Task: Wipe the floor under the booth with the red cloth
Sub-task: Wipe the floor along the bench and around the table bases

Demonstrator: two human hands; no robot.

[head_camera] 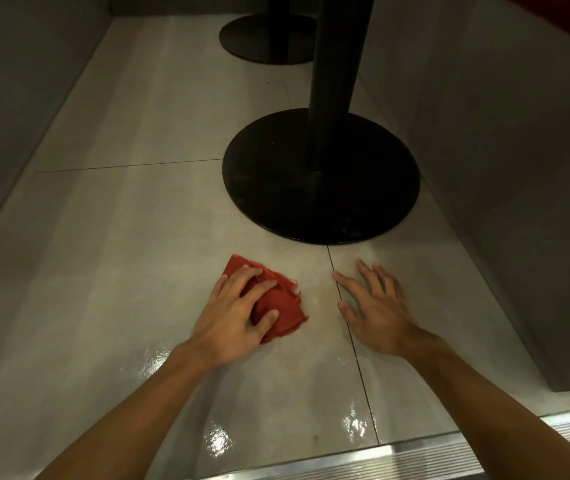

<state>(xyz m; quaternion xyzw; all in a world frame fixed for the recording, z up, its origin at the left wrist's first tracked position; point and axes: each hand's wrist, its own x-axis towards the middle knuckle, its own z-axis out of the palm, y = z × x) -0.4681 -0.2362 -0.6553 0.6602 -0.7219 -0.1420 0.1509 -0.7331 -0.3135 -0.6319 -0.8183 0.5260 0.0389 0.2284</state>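
Note:
A crumpled red cloth (281,308) lies on the pale tiled floor (138,237) under the booth. My left hand (233,311) lies on top of it, fingers spread and bent over the bunched fabric, pressing it to the tile. My right hand (375,304) rests flat on the floor just right of the cloth, fingers straight and spread, holding nothing. A wet sheen shows on the tiles near my forearms.
A black round table base (276,188) with its post (337,64) stands just beyond my hands. A second black base (252,39) sits farther back. Grey booth panels (501,168) wall in both sides. A ribbed metal strip (415,459) edges the floor at the bottom right.

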